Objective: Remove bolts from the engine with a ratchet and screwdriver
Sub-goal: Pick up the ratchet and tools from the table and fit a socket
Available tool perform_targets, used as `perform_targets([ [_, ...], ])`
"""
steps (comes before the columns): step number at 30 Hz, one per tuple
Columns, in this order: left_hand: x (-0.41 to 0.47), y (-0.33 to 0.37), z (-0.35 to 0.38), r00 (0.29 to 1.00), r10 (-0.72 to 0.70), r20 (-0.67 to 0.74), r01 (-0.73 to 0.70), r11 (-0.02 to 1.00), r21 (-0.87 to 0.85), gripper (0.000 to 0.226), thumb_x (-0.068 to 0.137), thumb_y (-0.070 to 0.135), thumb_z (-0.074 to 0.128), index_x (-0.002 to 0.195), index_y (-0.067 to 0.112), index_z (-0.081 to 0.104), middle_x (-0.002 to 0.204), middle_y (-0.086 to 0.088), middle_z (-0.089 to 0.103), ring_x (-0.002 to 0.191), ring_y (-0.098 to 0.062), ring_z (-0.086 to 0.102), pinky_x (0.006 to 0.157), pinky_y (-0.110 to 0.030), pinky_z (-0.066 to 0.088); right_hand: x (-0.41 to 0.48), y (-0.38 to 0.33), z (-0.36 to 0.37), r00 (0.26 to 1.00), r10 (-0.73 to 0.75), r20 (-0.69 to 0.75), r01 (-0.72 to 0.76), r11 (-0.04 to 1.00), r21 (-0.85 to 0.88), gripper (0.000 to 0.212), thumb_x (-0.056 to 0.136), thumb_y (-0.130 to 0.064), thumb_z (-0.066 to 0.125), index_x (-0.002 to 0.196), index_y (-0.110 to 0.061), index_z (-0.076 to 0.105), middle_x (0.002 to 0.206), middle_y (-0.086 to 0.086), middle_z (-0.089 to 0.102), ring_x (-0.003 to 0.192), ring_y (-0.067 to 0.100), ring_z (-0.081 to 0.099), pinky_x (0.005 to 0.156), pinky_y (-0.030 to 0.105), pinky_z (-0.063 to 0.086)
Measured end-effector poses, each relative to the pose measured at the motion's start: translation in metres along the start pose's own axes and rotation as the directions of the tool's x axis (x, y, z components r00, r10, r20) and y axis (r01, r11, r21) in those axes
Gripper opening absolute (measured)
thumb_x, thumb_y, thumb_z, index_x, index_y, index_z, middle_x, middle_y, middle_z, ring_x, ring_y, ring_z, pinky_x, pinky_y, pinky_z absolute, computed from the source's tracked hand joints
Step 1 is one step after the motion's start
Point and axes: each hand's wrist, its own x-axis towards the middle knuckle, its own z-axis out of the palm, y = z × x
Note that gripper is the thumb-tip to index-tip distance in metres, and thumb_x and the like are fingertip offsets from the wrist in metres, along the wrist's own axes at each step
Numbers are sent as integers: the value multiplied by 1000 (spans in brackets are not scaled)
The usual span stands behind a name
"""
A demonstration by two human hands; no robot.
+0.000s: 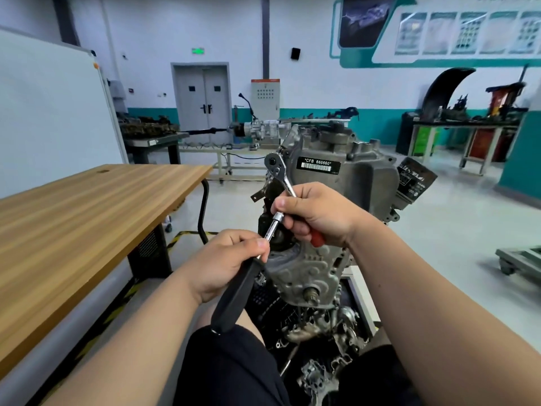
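Observation:
A grey engine (360,183) with a "CFB 666660" label stands right in front of me, its lower cover (307,273) facing my knees. My right hand (319,215) grips a chrome ratchet by its red handle (316,239); the ratchet's head (273,163) points up and left in front of the engine's upper left edge. My left hand (228,262) holds a black-handled screwdriver (234,297), fingers pinching its metal shaft. The socket tip (277,218) of that shaft sits just under my right thumb. Both tools are held in the air, off the engine.
A wooden table (87,212) runs along my left, with a whiteboard (49,112) behind it. Loose metal engine parts (325,332) lie below the engine. Behind it are a gearbox on a stand (263,130) and workbenches (456,124); a low trolley (518,259) is at right.

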Motion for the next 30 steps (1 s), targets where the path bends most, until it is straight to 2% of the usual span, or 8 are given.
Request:
perform_targets([
  [5, 5, -7, 5, 999, -16, -29, 17, 1000, 24, 28, 78, 42, 62, 60, 22, 66, 50, 4, 44, 44, -9, 39, 44, -19, 33, -4, 7, 1, 999, 28, -17, -27, 999, 33, 22, 99, -17, 52, 84, -5, 63, 55, 3, 52, 36, 8, 36, 37, 18, 29],
  [8, 16, -6, 10, 979, -55, -197, 52, 998, -23, 30, 83, 44, 58, 63, 24, 65, 57, -2, 40, 48, -14, 38, 48, -23, 31, -2, 12, 3, 957, -75, -280, 54, 995, -82, 29, 99, -28, 48, 97, -3, 61, 65, 8, 51, 42, 15, 38, 43, 27, 28],
  [11, 28, -4, 12, 923, -90, -374, 15, 980, -201, 40, 95, 38, 55, 59, 27, 66, 50, 7, 46, 40, -8, 41, 38, -19, 30, -6, 19, 7, 911, -117, -396, 98, 993, -69, 17, 99, -14, 42, 103, -14, 59, 62, -1, 54, 49, 16, 48, 45, 29, 43],
  [15, 41, -2, 8, 813, -276, -513, 32, 900, -434, 30, 97, 32, 55, 71, 17, 60, 44, 8, 43, 34, -6, 36, 32, -16, 23, -14, 22, 16, 951, -33, -306, 20, 999, -46, 9, 98, -14, 42, 97, -11, 51, 63, -1, 41, 46, 11, 37, 44, 27, 38],
  [17, 44, -3, 4, 777, -378, -504, 39, 827, -560, 27, 98, 27, 54, 75, 14, 51, 43, 5, 41, 33, -7, 32, 31, -14, 19, -21, 22, 20, 972, -33, -233, -33, 962, -272, 21, 99, -30, 43, 91, -11, 46, 63, -4, 38, 46, 8, 34, 46, 25, 33],
  [20, 42, -8, -3, 761, -470, -448, 50, 730, -682, 29, 101, 24, 49, 72, 15, 46, 46, 3, 39, 30, -6, 29, 29, -12, 18, -37, 21, 26, 988, -118, -104, 26, 774, -633, 29, 96, -40, 44, 77, -17, 45, 61, -10, 46, 51, 5, 39, 56, 29, 36],
  [25, 41, -16, -8, 767, -506, -396, 91, 695, -713, 32, 102, 23, 45, 71, 17, 43, 44, 4, 36, 29, -4, 25, 27, -13, 15, -58, 10, 36, 984, -174, 39, 149, 685, -713, 29, 84, -41, 44, 61, -23, 40, 51, -13, 42, 49, 4, 36, 52, 26, 34],
  [30, 45, -16, -4, 766, -507, -394, 131, 724, -677, 30, 100, 22, 49, 71, 15, 45, 49, 2, 36, 29, -6, 26, 29, -12, 17, -56, 6, 39, 985, -98, 142, 172, 611, -773, 35, 93, -29, 52, 62, -16, 43, 54, -8, 43, 50, 6, 36, 53, 31, 37],
])
